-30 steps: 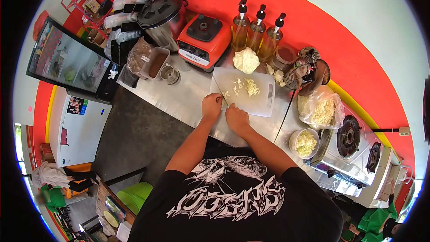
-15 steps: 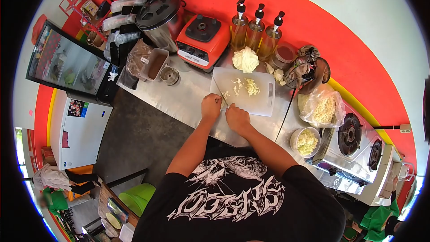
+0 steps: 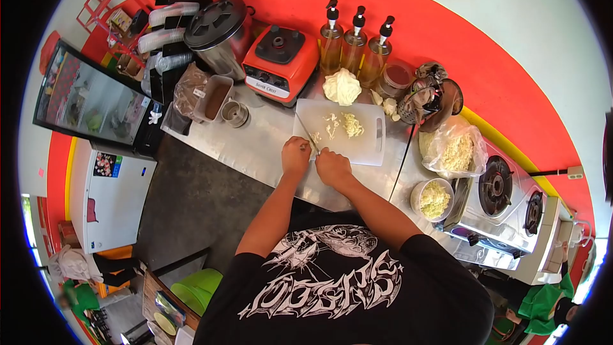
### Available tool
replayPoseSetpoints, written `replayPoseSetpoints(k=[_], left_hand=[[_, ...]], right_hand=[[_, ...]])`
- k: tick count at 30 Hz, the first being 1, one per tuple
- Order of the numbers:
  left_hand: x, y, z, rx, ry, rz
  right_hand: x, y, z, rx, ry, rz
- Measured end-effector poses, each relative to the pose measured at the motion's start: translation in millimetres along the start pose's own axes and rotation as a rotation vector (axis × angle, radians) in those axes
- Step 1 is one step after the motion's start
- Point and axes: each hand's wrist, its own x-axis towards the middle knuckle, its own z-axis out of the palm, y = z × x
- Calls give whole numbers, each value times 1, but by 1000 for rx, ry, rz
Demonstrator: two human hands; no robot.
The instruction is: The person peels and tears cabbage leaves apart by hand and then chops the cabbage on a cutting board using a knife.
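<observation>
A knife (image 3: 306, 129) lies slanted over the left part of a white cutting board (image 3: 373, 147), its handle inside my closed right hand (image 3: 333, 166). My left hand (image 3: 296, 155) is curled beside the blade at the board's left edge; what its fingers press on is too small to make out. Small pale shreds (image 3: 331, 126) and a larger heap of chopped pieces (image 3: 352, 125) rest on the board. Behind the board sits a pale cabbage-like head (image 3: 342, 87), with some loose pieces (image 3: 386, 107) to its right.
A red blender base (image 3: 281, 64), a steel container (image 3: 220, 35) and three pump bottles (image 3: 353, 48) line the wall. To the right are a bowl of shreds (image 3: 433, 200), a plastic bag (image 3: 454, 151) and a stove (image 3: 498, 217). People are at both lower corners.
The view has shifted slightly, so the counter items appear a little further left. Both hands keep nearly the same place at the knife and board.
</observation>
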Motion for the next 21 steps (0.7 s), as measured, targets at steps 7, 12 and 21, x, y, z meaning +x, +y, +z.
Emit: replayPoseSetpoints(k=[7, 12, 21], left_hand=[[-1, 3, -1, -25, 18, -17], [0, 4, -4, -19, 33, 8], [0, 6, -7, 10, 24, 0]], right_hand=[[-14, 0, 10, 23, -16, 67], [1, 1, 9, 16, 4, 37], [-15, -1, 9, -29, -42, 32]])
